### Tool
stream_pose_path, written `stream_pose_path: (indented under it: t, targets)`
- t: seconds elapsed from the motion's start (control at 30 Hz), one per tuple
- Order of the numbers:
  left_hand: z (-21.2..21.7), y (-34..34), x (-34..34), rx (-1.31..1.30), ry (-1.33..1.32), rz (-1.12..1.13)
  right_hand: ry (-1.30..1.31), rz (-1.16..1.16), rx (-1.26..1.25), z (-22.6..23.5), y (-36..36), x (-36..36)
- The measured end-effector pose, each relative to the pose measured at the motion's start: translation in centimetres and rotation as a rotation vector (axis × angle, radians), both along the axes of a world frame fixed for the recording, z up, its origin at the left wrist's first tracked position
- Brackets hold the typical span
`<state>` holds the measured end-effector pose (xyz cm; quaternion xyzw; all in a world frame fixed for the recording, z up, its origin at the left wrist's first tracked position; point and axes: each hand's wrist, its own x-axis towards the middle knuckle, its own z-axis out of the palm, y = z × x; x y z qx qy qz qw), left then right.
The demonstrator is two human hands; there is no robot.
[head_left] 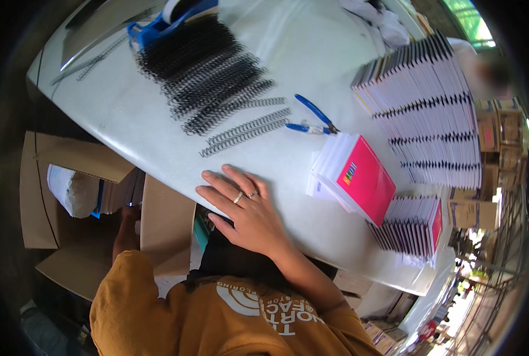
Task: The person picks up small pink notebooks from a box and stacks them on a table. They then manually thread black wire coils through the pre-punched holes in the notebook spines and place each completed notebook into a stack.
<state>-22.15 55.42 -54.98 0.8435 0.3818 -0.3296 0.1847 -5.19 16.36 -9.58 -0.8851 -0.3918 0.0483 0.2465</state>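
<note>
- Head view: right hand (245, 207) lies flat on the white table (140, 118) edge, fingers spread, gripping nothing.
- Left hand (126, 228) reaches down into the open cardboard box (56, 202) at 9 o'clock; grip cannot be told.
- Box holds a white wrapped bundle (71, 190) and stacked booklets (122, 190).
- Pink-covered booklet stack (359, 178) lies at 3 o'clock of the right hand; black binding coils (205, 71) at 12.
</note>
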Motion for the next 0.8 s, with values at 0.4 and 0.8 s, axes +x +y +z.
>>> stream_pose_path:
  t: [0.4, 0.8]
  targets:
    - [8.1, 0.3, 2.2, -0.103, 0.463, -0.337, -0.055, 0.036, 0.146, -0.6, 0.3, -0.1]
    - [52.8, -13.0, 8.8, 0.483, -0.08, -1.02, -0.105, -0.023, 0.639, -1.1, -2.4, -2.2]
